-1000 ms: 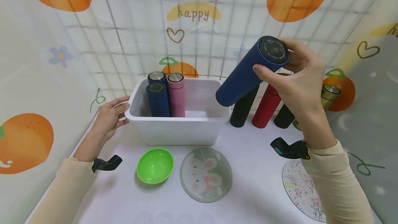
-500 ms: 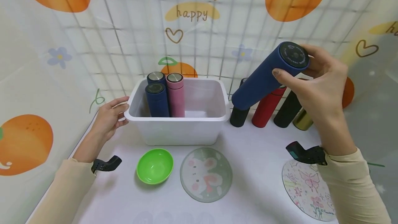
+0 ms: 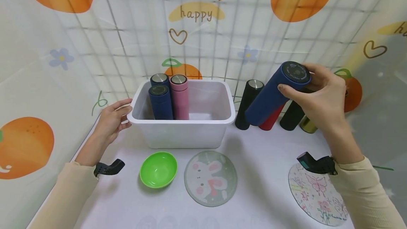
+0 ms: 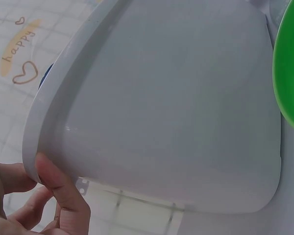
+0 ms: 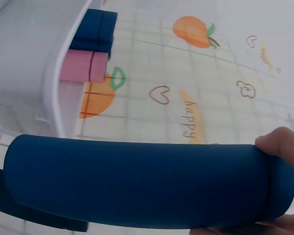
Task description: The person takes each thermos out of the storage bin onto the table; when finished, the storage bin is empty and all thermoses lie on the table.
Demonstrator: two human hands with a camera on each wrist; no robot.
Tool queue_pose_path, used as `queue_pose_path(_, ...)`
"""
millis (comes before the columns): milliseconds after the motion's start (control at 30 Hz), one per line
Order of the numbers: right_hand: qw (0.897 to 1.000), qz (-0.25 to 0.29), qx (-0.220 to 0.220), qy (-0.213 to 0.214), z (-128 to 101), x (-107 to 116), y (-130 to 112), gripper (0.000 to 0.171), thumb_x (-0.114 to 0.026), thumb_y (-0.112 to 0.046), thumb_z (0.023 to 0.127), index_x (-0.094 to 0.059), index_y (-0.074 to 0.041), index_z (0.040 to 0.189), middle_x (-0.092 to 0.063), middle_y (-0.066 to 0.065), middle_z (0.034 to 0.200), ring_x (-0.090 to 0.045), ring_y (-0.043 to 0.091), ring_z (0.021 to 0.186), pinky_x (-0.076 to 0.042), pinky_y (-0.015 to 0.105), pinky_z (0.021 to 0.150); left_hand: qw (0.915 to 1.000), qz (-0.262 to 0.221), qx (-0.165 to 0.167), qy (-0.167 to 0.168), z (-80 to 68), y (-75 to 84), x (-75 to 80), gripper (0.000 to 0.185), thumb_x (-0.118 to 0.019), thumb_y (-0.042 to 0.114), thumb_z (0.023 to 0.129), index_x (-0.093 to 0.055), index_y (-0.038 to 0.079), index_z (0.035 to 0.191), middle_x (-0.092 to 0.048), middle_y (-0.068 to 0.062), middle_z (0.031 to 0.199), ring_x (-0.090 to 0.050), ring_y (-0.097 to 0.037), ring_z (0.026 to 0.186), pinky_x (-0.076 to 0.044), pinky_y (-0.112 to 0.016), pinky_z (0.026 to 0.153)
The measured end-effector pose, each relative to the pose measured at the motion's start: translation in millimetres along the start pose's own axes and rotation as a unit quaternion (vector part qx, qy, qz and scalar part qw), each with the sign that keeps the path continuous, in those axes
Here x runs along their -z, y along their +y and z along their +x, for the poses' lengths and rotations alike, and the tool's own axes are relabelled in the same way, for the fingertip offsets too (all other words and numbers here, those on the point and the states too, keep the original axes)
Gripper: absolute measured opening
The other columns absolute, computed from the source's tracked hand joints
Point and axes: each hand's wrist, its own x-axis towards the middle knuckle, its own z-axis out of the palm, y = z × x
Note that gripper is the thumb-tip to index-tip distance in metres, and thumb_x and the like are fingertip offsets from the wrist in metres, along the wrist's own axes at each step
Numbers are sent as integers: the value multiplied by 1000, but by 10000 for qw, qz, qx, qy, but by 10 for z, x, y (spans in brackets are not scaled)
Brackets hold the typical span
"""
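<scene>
"Two hands of yours are busy. Your right hand [image 3: 324, 94] has thumb and fingers closed round a smooth dark-blue cylindrical bottle [image 3: 268, 96], near its black-disc end. Your left hand [image 3: 109, 119] pinches the rim of a white rectangular tub [image 3: 187, 135], plastic as it seems."

"And where exactly is your bottle?"

"It is tilted in the air, right of the frame's centre, its free end pointing low and left. It overlaps a black cylindrical bottle with steel-coloured top [image 3: 245, 109] and a red cylindrical bottle [image 3: 271, 120]; whether it touches them, I cannot tell you."

"Which step are you in, then?"

"You are, I judge, in the middle of a transfer between the tub, at centre, and the row of bottles [image 3: 292, 115] at right."

"What does your next move call for?"

"In my opinion, you should keep this hold, bring the bottle upright, and watch its free end, because it could knock the neighbours over. Your left hand can steady the tub."
</scene>
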Motion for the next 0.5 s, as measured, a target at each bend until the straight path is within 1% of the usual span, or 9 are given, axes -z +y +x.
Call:
queue_pose_path(67, 9998, -100, -114, -126, -23, -19, 42, 58, -89, -25, 77, -67, -15, 130, -69, -11, 101, -66, 0, 86, -50, 14, 70, 10000, 23, -6, 28, 3, -2, -1, 49, -65, 12, 99, -46, 1, 143, -63, -4, 113, -65, -14, 77, -54, -23, 58)
queue_pose_path(167, 9990, -262, -232, -287, -59, -57, 118, 60, -88, -30, 78, -65, -16, 132, -70, -4, 104, -65, -1, 86, -49, 13, 70, 10000, 77, -35, 45, 10, -6, -6, 50, -65, 12, 98, -47, 2, 144, -63, -4, 114, -66, -15, 78, -55, -23, 58)
queue_pose_path(300, 9978, -434, -220, -456, -99, -147, 237, 62, -88, -33, 78, -64, -13, 132, -71, 8, 107, -64, 0, 82, -49, 14, 67, 9999, 114, -40, 45, 10, -8, -7, 50, -66, 13, 98, -48, 2, 143, -62, -5, 116, -66, -15, 78, -55, -23, 58)
queue_pose_path(367, 9972, -466, -161, -560, -108, -203, 295, 63, -88, -33, 77, -64, -12, 132, -71, 12, 107, -63, 2, 80, -48, 15, 66, 9999, 109, -31, 44, 5, -8, -4, 50, -66, 13, 98, -48, 2, 143, -62, -6, 117, -66, -15, 78, -55, -23, 58)
queue_pose_path(433, 9963, -511, -133, -672, -112, -260, 352, 64, -88, -34, 77, -64, -11, 132, -72, 13, 107, -63, 3, 80, -48, 17, 66, 9999, 109, -25, 45, 1, -13, 0, 50, -65, 13, 98, -47, 2, 143, -61, -6, 117, -66, -15, 78, -55, -23, 58)
queue_pose_path(500, 9953, -551, -163, -780, -116, -311, 406, 66, -88, -36, 77, -64, -11, 133, -72, 13, 107, -63, 5, 82, -47, 22, 69, 9999, 114, -21, 52, -1, -20, 0, 50, -65, 13, 99, -47, 2, 144, -61, -6, 118, -66, -15, 78, -54, -23, 58)
